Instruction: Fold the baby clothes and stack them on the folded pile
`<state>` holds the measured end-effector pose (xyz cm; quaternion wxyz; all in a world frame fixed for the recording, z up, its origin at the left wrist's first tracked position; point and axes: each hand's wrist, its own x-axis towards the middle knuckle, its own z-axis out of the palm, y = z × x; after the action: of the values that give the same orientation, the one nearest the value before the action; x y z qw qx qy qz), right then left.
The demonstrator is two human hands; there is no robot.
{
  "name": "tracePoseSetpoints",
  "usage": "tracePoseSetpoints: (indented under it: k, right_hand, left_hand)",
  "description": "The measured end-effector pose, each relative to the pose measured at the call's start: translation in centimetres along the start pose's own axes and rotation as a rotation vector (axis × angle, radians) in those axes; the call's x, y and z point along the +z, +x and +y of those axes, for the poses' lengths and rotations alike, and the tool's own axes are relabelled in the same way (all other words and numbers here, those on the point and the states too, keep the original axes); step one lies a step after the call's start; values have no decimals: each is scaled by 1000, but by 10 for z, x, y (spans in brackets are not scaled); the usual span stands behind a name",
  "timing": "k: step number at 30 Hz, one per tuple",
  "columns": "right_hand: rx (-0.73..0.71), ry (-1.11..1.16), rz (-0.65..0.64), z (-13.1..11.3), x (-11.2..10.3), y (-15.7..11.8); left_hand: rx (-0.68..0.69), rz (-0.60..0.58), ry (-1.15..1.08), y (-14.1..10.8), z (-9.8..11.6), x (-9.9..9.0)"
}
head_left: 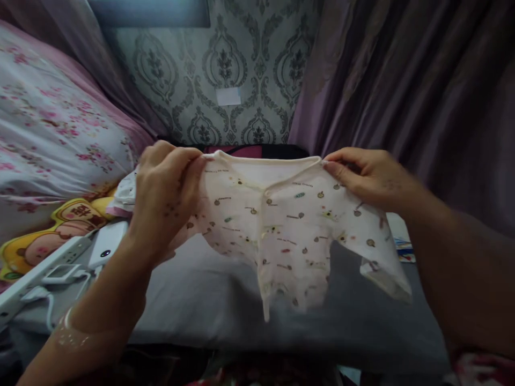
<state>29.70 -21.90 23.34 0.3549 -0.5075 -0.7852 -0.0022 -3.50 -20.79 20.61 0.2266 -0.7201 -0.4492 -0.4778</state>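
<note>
A small white baby shirt (289, 230) with printed animals and dots hangs spread out between my two hands. My left hand (167, 187) pinches one shoulder beside the neckline, and the fabric dangles below it. At the other shoulder, my right hand (358, 174) grips the cloth between thumb and fingers. The shirt's front edges meet along a pale trim down the middle. One sleeve droops under my right forearm; the other is partly covered by my left hand. The lower hem hangs above a grey-covered surface (193, 305).
At the left lie a white power strip (72, 254) with plugged-in chargers, a white box-like device (108, 244) and a yellow plush toy (36, 236). Flowered fabric (52, 123) rises behind them. Purple curtains (422, 107) hang at the right, beside patterned wallpaper (225, 59).
</note>
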Motion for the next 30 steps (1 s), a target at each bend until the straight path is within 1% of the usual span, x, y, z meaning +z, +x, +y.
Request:
tracePoseSetpoints:
  k: [1,3,5,6,7,8,9,10,12,15,19,24,30]
  right_hand:
    - [40,32,-88,10,7,6]
    - [79,44,-263,34,30,16]
    - [96,20,-406,62,60,20]
    - [104,-10,-461,76,76,20]
    - [106,-49,-485,89,92,19]
    - [114,-98,-495,100,108,17]
    - [127,-142,-505,110,122,14]
    - [139,-183,-510,119,134,11]
    - [157,-257,-520,131,153,4]
    - [165,-343,-531,142,170,-3]
    - [168,-430,-541,150,185,-5]
    - [197,-496,-550,160,203,2]
    - [223,-499,-598,177,219,21]
  left_hand:
    - [-10,-86,-16,0,-8,12]
    - [-22,-300,-57,-8,-28,48]
    - [-20,-487,-114,-24,-48,92]
    - [-45,-583,-128,-35,-55,115]
    - [-81,-672,-135,-46,-60,136]
    - [-114,-736,-140,-57,-63,156]
    - [-135,-761,-137,-67,-65,173]
    - [-146,-786,-120,-77,-66,188]
    - [-157,-794,-77,-92,-66,210]
    - [-124,-787,-37,-107,-70,230]
    - [-76,-780,14,-113,-81,245]
    - [-63,-793,46,-106,-85,257]
    - [-32,-824,111,-91,-91,274]
